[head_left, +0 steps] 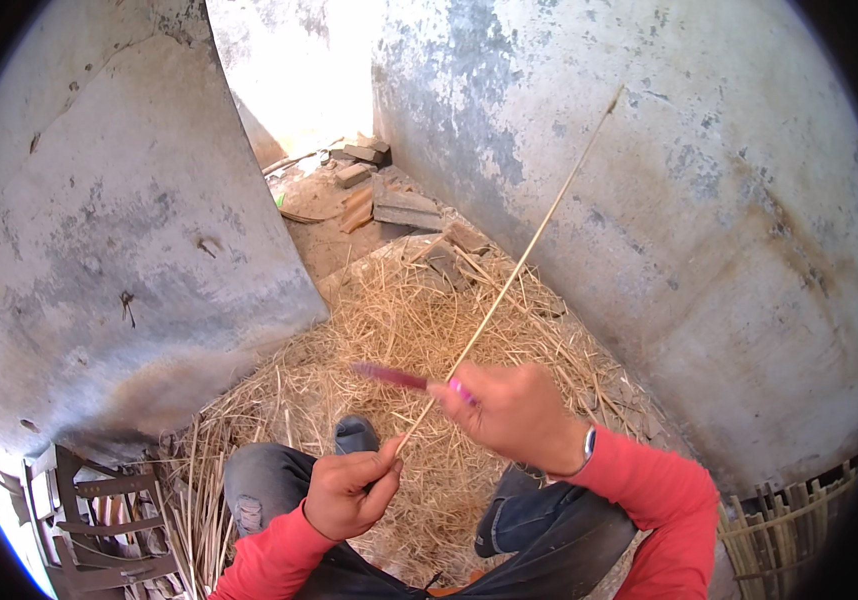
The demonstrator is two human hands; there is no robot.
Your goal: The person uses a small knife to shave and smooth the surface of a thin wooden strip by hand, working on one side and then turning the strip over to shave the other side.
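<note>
A long, thin, pale stick [524, 262] slants up and to the right, its far end in front of the right wall. My left hand [354, 490] pinches the stick's near end between thumb and fingers. Higher up, my right hand [519, 412] is closed around the pink handle of a knife [394, 376]. The knife's blade points left and lies across the stick, slightly blurred. Whether my right fingers also press on the stick is hard to make out.
Straw and shavings [389, 310] cover the floor around my feet. Bricks and broken blocks [404, 210] lie beyond, by the bright opening. Worn plaster walls [139, 220] stand on both sides. A dark slatted frame [109, 520] is at lower left, and a slatted fence-like piece [794, 540] at lower right.
</note>
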